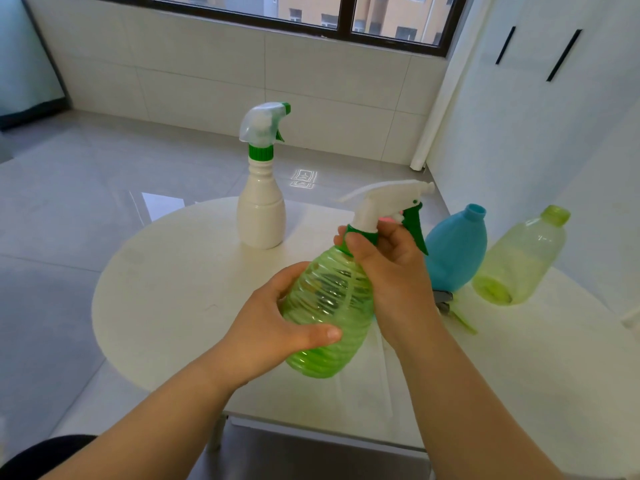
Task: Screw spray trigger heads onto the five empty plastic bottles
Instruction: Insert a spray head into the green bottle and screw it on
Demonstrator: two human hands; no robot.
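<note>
Left hand [277, 317] wraps the belly of the green ribbed bottle [329, 306], thumb across the front, fingers behind it. Right hand [391, 268] pinches the green collar [363, 233] at the neck, thumb and fingers curled round it. Both grips closed on their parts.

Bottle is held tilted above the round white table [166, 289], off the surface, to the right of the white bottle [261, 216] and nearer the camera. White spray head [384, 199] with green trigger sits on the neck, nozzle pointing right. Thin tube visible inside the clear body. Cannot tell how far the collar is threaded.

White bottle stands upright on the table, already capped with a clear trigger head [263, 124] on a green collar, nozzle facing right.

Blue bottle [453, 251] is right of the white bottle, behind the right hand, tilted, neck open and uncapped; base hidden, so lying or leaning is unclear. Yellow-green bottle [519, 261] is further right of the white bottle, lying on its side, base toward the camera, neck open.

Grey-and-green part [446, 301] lies on the table below the blue bottle, right of the white bottle, mostly hidden by the right wrist; cannot tell what it is.
</note>
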